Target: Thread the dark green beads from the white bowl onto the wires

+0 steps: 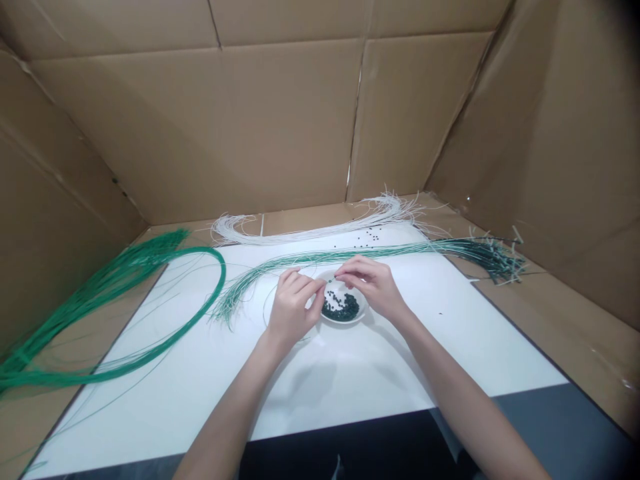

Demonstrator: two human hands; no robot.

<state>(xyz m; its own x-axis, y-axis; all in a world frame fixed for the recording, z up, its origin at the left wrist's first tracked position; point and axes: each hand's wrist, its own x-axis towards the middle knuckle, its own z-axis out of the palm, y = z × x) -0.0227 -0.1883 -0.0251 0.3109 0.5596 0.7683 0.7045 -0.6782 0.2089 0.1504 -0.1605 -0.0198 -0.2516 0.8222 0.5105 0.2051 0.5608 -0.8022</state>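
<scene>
A small white dish of dark green beads [341, 308] sits mid-table on the white sheet [350, 373], handy between both hands; the left hand [291, 305] pinches a thin wire, grip together; the right hand [373, 281] pinches seemingly one bead above the dish; green wire bundles [100, 293] lie along the left edge.

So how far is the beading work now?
Looks done: nothing I can tell; whether any cords carry beads is not visible. In hand: both hands, left and right, meet over the dish of dark beads. Left: white cords and green cords lie alongside.
</scene>
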